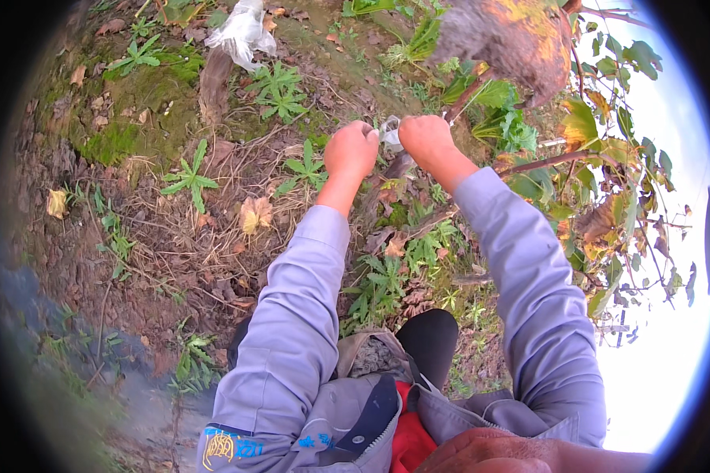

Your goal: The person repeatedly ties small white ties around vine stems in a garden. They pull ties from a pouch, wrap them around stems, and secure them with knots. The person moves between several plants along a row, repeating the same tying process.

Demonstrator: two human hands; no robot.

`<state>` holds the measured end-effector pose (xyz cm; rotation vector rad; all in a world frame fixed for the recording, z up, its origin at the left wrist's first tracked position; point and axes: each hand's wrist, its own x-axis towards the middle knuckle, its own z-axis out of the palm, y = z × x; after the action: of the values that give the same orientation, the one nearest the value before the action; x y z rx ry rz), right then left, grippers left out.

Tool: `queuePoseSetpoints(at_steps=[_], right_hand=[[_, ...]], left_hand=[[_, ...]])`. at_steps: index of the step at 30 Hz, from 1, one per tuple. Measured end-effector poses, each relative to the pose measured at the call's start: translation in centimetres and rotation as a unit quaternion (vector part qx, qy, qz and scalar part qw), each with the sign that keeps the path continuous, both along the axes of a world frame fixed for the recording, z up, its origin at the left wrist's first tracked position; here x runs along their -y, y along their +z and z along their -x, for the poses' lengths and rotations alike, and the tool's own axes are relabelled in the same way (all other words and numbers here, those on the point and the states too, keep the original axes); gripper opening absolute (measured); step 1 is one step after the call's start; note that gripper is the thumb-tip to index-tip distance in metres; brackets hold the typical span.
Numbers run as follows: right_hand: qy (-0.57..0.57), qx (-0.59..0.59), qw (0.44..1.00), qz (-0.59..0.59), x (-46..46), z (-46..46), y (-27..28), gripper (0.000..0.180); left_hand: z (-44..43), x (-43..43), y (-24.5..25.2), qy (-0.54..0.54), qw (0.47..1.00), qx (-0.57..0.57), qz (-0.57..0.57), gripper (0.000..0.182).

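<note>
My left hand is closed, its thumb and fingers pinching one side of a strip of clear plastic film. Close to its right, my right hand is a fist on the other side of the same film. The strip spans the short gap between the two hands, at a woody vine stem that slants up to the right. Whether the film goes all the way around the stem is hidden by my right hand. Both forearms, in grey sleeves, reach forward from my body.
Another stem at the upper left has white plastic film wrapped on its top. A large dry leaf hangs close above my right hand. Vine branches with leaves fill the right side. Green weeds grow among litter on the soil.
</note>
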<state>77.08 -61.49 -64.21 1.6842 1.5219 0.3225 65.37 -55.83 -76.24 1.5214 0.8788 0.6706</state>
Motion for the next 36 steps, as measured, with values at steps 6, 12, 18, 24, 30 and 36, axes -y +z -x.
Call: queuePoseSetpoints(at_steps=[6,12,18,24,30,36], right_hand=[[-0.015,-0.03,0.998,-0.058,0.9,3.0,5.5,0.007],[-0.127,-0.421,0.891,-0.115,7.2,6.1,11.8,0.008],[-0.261,-0.549,0.722,-0.331,13.9,7.6,10.5,0.01],[-0.083,-0.797,0.397,-0.449,21.2,9.2,13.1,0.011],[-0.192,-0.479,0.813,-0.271,23.9,7.9,6.8,0.034],[-0.234,-0.57,0.772,-0.153,30.2,7.3,-0.5,0.03]], left_hand=[[0.5,0.8,1.9,-0.081,0.992,-0.041,-0.083,0.027],[0.5,1.9,2.9,-0.14,0.966,-0.063,-0.21,0.031],[-1.4,2.5,3.1,-0.065,0.979,0.137,-0.138,0.047],[0.7,1.5,6.5,-0.086,0.95,0.287,0.088,0.048],[2.6,1.0,8.5,0.041,0.951,0.26,0.161,0.044],[1.9,3.5,8.6,0.152,0.949,0.241,0.137,0.045]])
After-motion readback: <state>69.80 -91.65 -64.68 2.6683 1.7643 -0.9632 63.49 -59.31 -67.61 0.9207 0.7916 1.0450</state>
